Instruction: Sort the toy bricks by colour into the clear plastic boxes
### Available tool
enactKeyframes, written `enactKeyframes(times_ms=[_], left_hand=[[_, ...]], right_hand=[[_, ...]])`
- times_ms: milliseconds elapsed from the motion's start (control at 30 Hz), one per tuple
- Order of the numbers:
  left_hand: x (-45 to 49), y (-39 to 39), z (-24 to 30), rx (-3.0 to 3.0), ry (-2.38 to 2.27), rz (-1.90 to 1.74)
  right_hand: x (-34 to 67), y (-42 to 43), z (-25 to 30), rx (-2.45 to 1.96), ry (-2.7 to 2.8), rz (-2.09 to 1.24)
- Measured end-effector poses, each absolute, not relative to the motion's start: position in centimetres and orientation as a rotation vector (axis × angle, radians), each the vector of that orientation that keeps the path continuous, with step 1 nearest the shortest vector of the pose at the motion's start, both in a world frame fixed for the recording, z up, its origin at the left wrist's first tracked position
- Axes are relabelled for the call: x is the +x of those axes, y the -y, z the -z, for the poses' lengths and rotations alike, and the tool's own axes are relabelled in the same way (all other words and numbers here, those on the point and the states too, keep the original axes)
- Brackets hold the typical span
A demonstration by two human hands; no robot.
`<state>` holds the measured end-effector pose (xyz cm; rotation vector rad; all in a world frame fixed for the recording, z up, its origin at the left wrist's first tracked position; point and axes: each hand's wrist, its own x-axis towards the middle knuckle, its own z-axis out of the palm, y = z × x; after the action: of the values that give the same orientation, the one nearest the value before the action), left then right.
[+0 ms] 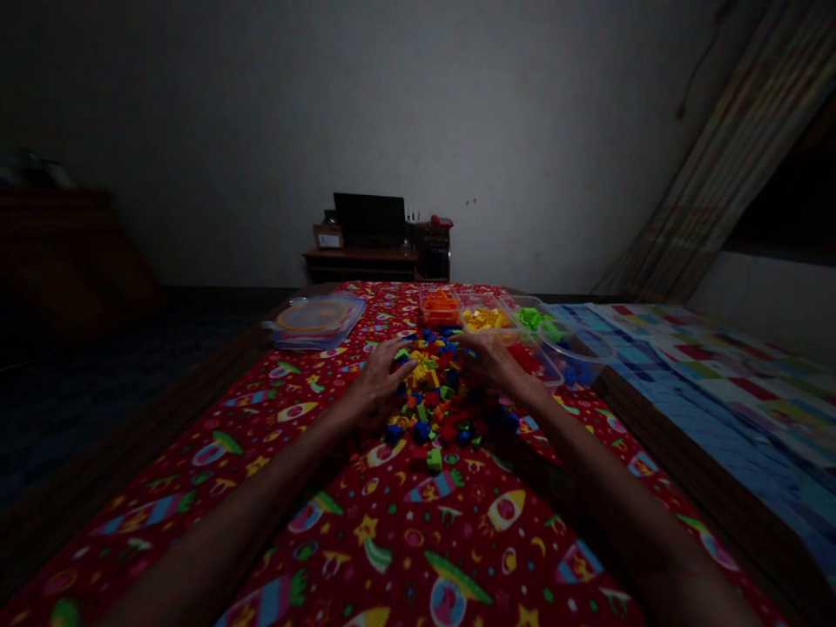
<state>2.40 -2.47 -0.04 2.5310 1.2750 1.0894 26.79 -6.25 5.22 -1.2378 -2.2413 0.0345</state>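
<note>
A heap of small plastic bricks [434, 396] in red, blue, yellow, green and orange lies on a red cloth with rockets and stars [405, 531]. My left hand [380, 374] rests on the heap's left side, fingers curved over the bricks. On the right side of the heap sits my right hand [491, 364], its fingers bent down among the bricks. I cannot make out whether either hand holds a brick. Just behind the heap stands a clear divided tray [562, 347] with orange, yellow, green, red and blue bricks sorted by compartment.
A clear lid with an orange ring [315, 320] lies at the back left of the cloth. A patterned blue mattress [731, 383] runs along the right. A low wooden shelf with a dark screen [369, 228] stands against the far wall. The room is dim.
</note>
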Motion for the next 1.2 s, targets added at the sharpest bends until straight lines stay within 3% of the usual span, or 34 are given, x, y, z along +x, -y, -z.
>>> enactKeyframes(times_ms=[167,300,500,867,1200], left_hand=[[1.3,3.1,-2.6,2.572,-1.235,-1.078],[3.9,6.8,-3.8,2.695,-0.922,-1.002],[10.4,13.9,-0.5,3.101,-0.374,-0.522],[7.8,10.1,-0.3,3.284,-0.895,-0.597],[5.1,6.8,-1.0,3.059,-1.205,-0.773]], right_hand=[[28.8,8.1,-8.1,-1.45,2.214,-0.092],[29.3,9.8,-10.2,-1.495,2.238,-0.194],[27.8,10.3,-9.7,-1.519,2.294,0.075],[27.6,13.9,-6.7,-1.688,2.55,0.415],[29.1,17.3,0.1,-1.661,2.631,0.448]])
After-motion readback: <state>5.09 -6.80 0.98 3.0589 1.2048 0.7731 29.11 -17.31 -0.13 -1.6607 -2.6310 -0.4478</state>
